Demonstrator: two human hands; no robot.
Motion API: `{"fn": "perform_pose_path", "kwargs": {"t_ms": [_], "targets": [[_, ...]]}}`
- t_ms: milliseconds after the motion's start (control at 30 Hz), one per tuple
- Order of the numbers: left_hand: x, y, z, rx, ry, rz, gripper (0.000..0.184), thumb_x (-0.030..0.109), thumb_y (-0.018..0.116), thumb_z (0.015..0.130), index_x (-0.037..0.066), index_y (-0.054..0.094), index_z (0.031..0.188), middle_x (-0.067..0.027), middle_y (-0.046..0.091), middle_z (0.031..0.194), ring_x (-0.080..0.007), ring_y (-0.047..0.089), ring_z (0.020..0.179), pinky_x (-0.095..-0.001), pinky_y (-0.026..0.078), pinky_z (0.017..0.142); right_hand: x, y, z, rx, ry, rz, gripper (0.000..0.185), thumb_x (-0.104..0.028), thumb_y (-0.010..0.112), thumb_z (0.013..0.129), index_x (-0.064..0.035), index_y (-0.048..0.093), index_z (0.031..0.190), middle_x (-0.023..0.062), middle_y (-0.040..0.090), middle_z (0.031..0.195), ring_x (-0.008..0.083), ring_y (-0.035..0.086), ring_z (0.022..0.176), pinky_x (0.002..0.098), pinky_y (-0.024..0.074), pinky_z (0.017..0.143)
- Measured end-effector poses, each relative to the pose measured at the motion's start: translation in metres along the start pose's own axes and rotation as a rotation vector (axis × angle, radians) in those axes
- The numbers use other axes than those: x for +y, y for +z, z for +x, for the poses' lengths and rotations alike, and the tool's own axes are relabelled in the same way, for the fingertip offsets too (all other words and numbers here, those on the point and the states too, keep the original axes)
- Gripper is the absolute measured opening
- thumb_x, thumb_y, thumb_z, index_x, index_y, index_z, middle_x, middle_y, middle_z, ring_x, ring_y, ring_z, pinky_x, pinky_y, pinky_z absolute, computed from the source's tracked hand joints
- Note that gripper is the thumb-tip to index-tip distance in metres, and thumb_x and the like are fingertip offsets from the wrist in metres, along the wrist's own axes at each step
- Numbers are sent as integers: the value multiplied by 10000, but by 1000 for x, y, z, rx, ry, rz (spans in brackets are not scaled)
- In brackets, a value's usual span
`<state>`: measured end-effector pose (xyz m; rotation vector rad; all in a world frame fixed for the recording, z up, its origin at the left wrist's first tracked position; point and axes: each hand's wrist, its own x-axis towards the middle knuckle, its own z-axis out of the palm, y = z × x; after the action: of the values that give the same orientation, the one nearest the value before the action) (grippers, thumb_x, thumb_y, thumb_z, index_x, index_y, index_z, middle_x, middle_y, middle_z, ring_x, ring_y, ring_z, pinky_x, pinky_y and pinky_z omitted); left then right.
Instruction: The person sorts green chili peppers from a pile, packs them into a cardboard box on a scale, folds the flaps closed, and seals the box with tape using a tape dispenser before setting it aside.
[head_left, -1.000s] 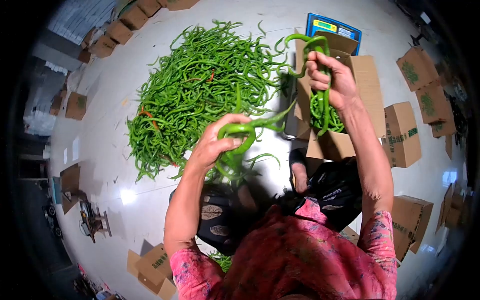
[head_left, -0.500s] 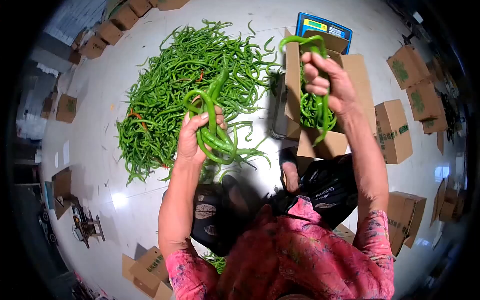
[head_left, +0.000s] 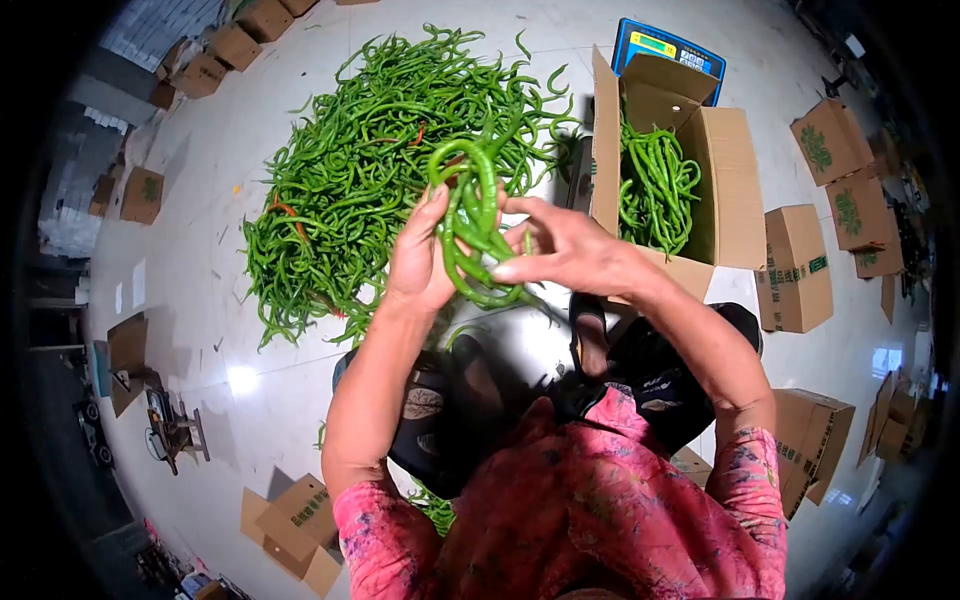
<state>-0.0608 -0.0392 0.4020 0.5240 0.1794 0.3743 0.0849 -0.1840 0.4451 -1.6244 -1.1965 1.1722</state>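
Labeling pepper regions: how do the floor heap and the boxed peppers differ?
The floor heap is far larger than the boxed peppers. The floor heap lies tangled every which way; the boxed peppers run mostly lengthwise in the open box. The floor heap shows some red; the boxed peppers show none. Both are long, thin, mainly green peppers.

Blotchy pink short-sleeved top (head_left: pixel 570 490), dark trousers (head_left: pixel 660 365)

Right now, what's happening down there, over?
Left hand gripping bunch of green peppers; right hand at its side. Open box beside pile, peppers inside. Nothing seen blocking hands.
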Motion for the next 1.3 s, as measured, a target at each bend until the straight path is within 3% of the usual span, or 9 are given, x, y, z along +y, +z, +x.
{"fn": "perform_pose_path", "kwargs": {"t_ms": [200, 433, 500, 667, 800, 833, 933, 1133, 1300], "targets": [[-3, 0, -5, 35, 79, 64, 535, 131, 438, 958, 78, 281, 1467, -171, 497, 1338, -308, 504, 1220, -445, 380, 1077, 23, 20, 19, -6, 54, 428, 366, -202, 672, 874, 6, 552, 1151, 25, 603, 823, 102, 531, 695, 254, 436, 639], [-3, 11, -4, 64, 59, 242, 587, 91, 500, 936, 40, 268, 1472, -189, 484, 1337, -277, 489, 1234, -409, 375, 1079, 39, 31, 22, 41, 2, 674, 422, -254, 697, 864, -23, 559, 1189, 46, 623, 1012, 97, 557, 860, 244, 440, 716], [-7, 12, -3, 87, 37, 605, 561, 211, 478, 982, 48, 270, 1477, -171, 460, 1370, -257, 456, 1259, -370, 336, 1090, 34, 29, 18, -19, 1, 647, 567, -241, 696, 875, -21, 467, 1345, 34, 589, 1131, 112, 525, 1008, 272, 428, 870], [-13, 5, -1, 214, 66, 943, 643, 403, 454, 996, 45, 249, 1489, -159, 428, 1398, -241, 403, 1287, -359, 290, 1096, 44, 26, 28, 60, 62, 735, 337, -188, 661, 884, -63, 568, 1183, 6, 630, 1026, 96, 571, 926, 252, 458, 771], [-9, 23, -11, 154, -20, 949, 695, 327, 577, 951, 43, 242, 1490, -147, 555, 1275, -196, 528, 1166, -301, 457, 930, 51, 18, 29, 139, -32, 986, 356, -115, 583, 923, -54, 517, 1268, 29, 613, 1132, 122, 579, 980, 280, 479, 808], [-13, 23, -12, 196, 84, 998, 652, 253, 620, 930, 44, 313, 1466, -114, 650, 1097, -152, 615, 950, -260, 508, 774, 55, 16, 28, 134, -44, 1019, 394, -107, 579, 925, -45, 490, 1303, 42, 599, 1182, 133, 580, 1024, 295, 486, 848], [-17, 24, -19, 176, 201, 1336, 533, 223, 602, 938, 38, 428, 1407, -83, 676, 965, -127, 616, 784, -262, 508, 699, 65, 13, 26, 153, -85, 1050, 425, -99, 570, 931, -44, 464, 1340, 48, 584, 1224, 138, 584, 1047, 291, 492, 853], [10, 23, -22, 190, 170, 500, 282, 187, 575, 962, -1, 591, 1171, 31, 469, 686, -26, 331, 508, -178, 284, 446, 61, 2, 16, 239, -97, 1290, 382, -124, 533, 957, -12, 453, 1313, 67, 593, 1046, 168, 587, 890, 327, 499, 811], [20, 27, -26, 262, 161, 604, 206, 175, 610, 943, 1, 605, 1053, 56, 418, 673, -16, 330, 522, -164, 249, 434, 77, 2, 15, 49, -157, 1272, 365, -240, 521, 972, 3, 491, 1243, 25, 476, 784, 146, 458, 709, 308, 405, 666]]}}
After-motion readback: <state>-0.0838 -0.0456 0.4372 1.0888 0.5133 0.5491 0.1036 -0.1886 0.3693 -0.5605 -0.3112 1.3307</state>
